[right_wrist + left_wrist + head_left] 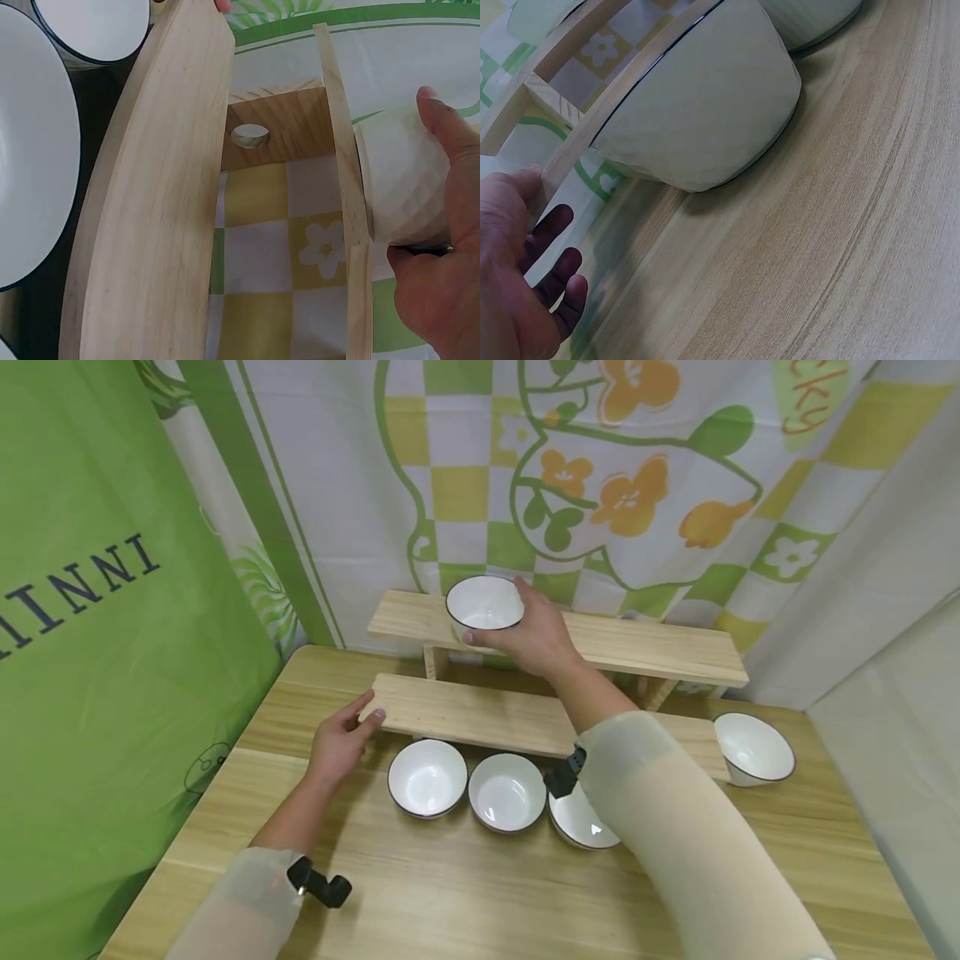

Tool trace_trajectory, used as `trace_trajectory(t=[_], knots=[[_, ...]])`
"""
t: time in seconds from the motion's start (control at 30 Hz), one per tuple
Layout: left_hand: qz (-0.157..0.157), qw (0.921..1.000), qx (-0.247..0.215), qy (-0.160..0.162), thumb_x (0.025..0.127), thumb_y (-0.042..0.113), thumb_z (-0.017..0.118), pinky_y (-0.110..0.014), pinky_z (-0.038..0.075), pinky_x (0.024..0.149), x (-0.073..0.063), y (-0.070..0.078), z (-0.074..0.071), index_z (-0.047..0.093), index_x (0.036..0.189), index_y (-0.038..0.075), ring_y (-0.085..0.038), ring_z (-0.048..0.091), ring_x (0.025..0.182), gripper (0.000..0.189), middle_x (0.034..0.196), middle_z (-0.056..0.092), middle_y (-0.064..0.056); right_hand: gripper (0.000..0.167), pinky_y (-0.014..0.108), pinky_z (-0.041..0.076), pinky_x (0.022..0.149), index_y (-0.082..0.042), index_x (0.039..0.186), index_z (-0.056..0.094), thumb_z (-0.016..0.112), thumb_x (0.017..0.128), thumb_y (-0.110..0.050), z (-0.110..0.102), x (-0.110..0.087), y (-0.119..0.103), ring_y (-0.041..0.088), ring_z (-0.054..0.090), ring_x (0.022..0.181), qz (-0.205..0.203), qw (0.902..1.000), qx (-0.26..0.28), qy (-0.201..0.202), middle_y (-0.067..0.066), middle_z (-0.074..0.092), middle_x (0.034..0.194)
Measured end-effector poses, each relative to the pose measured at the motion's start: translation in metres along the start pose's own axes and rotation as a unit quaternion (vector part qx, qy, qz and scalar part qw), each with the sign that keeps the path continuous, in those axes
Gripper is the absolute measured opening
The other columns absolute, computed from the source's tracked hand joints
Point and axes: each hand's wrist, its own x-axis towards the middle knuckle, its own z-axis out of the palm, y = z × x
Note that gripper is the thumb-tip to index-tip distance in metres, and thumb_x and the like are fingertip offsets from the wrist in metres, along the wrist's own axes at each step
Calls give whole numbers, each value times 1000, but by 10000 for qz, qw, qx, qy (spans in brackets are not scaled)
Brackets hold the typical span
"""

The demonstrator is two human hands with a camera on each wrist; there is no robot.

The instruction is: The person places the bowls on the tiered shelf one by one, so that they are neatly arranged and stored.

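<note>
My right hand (536,631) holds a white bowl (483,602) with a dark rim over the left part of the upper board (660,647) of a wooden two-step stand. The thumb lies along the near side and a finger reaches the far rim. In the right wrist view, the bowl (401,180) sits right against that board's edge. My left hand (341,743) pinches the left end of the lower board (465,706) between thumb and finger. Its other fingers hang below the board in the left wrist view, close to a bowl (705,105).
Before the lower board stand three white bowls: a left one (427,778), a middle one (507,792) and one (581,818) partly behind my right sleeve. Another bowl (753,749) stands by the stand's right end. A patterned curtain (465,460) hangs behind the wooden table (420,893).
</note>
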Motion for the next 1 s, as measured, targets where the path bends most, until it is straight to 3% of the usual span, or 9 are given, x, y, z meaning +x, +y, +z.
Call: trace_trajectory(t=[0.27,0.5,0.67,0.77,1.0], knots=[[-7,10000,-5,-4,93,57,73,-20,46,56,1,0,-2,58,150,31,-9,50,69,64,152,53,-11,125,50,36,117,-12,165,26,90,70,-63,5,10,-7,31,40,144,-101,9999,91,-78,12,40,161],[-3,10000,49,-5,92,59,73,-21,45,54,1,-1,-2,58,149,31,-6,47,62,65,135,62,-15,112,47,40,113,-13,159,39,92,71,-58,8,17,-10,29,48,135,-256,9995,157,-95,10,50,150],[20,10000,-26,44,93,56,74,-20,46,55,1,-2,-3,59,149,30,-8,50,68,64,147,56,-14,106,46,42,111,-9,152,45,92,71,-57,12,20,-11,29,50,131,-428,9989,201,28,12,53,144],[33,10000,-59,20,93,55,74,-19,46,55,0,-2,-3,58,149,29,-8,49,68,64,154,51,-12,108,46,41,112,-8,153,42,91,71,-59,14,20,-11,30,49,133,-454,9988,153,56,13,51,146],[-47,10000,-49,3,93,57,73,-19,45,54,-4,1,-3,57,150,31,-7,48,67,65,154,51,-12,130,47,33,119,-11,166,19,90,70,-62,8,14,-7,31,37,146,-243,9994,231,-133,14,34,163]])
